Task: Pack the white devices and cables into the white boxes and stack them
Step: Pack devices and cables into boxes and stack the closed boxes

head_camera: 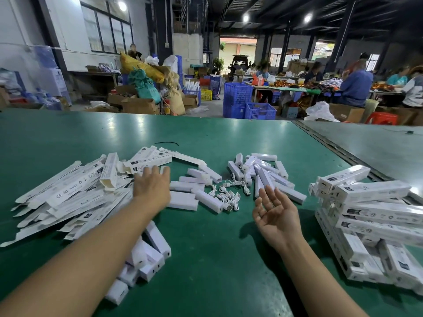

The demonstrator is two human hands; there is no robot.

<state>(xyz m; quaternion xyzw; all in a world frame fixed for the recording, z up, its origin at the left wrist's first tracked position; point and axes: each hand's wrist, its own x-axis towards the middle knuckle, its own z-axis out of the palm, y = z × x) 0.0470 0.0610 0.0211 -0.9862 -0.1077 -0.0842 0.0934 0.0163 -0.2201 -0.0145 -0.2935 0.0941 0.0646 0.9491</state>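
Now reaches forward with the left hand [152,186], palm down, fingers straight and spread, at the near edge of the flat boxes [75,193]; cannot tell whether touching or just above. Holds the right hand [275,213] palm up, fingers loosely apart, gripping nothing. Has the two hands well apart.

Risks picking up two or three flat boxes at once, overlapped and fanned as they are just left of the left hand. Risks scattering the devices [158,241] lying under the left forearm with any sideways sweep of that arm. Risks lifting the whole tangle when pulling one of the cables [225,197], bunched together between the hands. Risks toppling the packed boxes [375,191] right of the right hand: laid crosswise, leaning, some overhanging.

Counts about seven devices between the hands, beside the cables; some seven or eight more under the left forearm; roughly fifteen heaped just beyond the right fingertips. Puts the cables at perhaps four or five, too tangled to be sure. Puts the flat boxes at several dozen, too overlapped to count, and the packed boxes at well over a dozen, lower layers hidden. Notes one thin black strand [166,143] far beyond the left hand on the green table [217,259].
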